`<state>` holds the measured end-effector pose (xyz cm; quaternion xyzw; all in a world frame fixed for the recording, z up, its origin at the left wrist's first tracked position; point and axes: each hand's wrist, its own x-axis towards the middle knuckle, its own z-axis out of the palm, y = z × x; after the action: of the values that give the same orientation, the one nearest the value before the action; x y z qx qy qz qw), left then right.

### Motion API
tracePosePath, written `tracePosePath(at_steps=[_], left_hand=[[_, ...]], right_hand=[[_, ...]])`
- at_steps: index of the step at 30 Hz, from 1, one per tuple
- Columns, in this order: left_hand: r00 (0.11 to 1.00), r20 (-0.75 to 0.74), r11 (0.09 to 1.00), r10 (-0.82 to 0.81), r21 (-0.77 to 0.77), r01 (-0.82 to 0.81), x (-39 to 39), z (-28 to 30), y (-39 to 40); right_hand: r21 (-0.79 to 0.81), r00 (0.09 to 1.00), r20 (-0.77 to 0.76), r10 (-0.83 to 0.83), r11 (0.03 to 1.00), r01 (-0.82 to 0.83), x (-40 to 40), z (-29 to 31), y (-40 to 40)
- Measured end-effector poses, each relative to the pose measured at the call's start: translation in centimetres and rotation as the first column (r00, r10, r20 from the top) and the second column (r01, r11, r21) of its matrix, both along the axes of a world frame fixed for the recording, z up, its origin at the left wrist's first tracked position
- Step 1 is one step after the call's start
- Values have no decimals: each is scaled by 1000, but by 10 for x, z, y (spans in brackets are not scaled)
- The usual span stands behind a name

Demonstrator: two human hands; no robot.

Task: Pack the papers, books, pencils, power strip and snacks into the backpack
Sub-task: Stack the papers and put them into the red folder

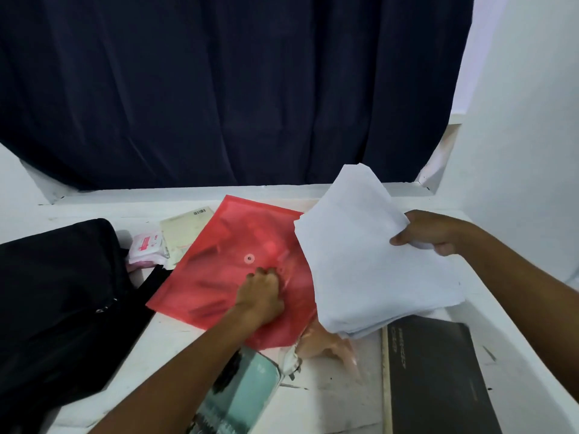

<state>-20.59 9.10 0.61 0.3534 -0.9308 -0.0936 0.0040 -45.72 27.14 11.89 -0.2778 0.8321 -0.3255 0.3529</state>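
Holding a loose stack of white papers (369,261), the right hand (434,234) pinches its far right edge, thumb on top and fingers (445,245) curled underneath. The sheets look light and floppy, sagging away from the grip and fanning at the corners, so they would likely slide apart unless taken near the middle of an edge or supported from below. Just left of that grip, the left hand (261,297) presses down on a red plastic envelope (225,270) lying flat on the worktop (175,336), its fingers bunched closed near the snap button; whether they pinch the flap is unclear. The envelope looks thin, slick and bendy. Well left of both hands sits the black backpack (59,302); a dark book (438,377) lies below the right hand.
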Motion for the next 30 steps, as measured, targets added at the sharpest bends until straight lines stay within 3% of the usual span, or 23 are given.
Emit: tracePosePath(at_steps=[11, 17, 23, 30], left_hand=[[989, -143, 988, 41, -139, -61, -4, 5, -10], [996, -87, 989, -6, -147, -7, -4, 17, 3], [990, -105, 994, -97, 48, 103, -5, 26, -1], [983, -108, 962, -148, 216, 169, 5, 46, -5]], right_hand=[[9, 977, 183, 109, 994, -112, -4, 33, 12], [-64, 989, 148, 5, 998, 4, 19, 27, -18], [-65, 988, -100, -121, 991, 115, 37, 9, -55], [-259, 985, -48, -167, 954, 149, 67, -18, -75]])
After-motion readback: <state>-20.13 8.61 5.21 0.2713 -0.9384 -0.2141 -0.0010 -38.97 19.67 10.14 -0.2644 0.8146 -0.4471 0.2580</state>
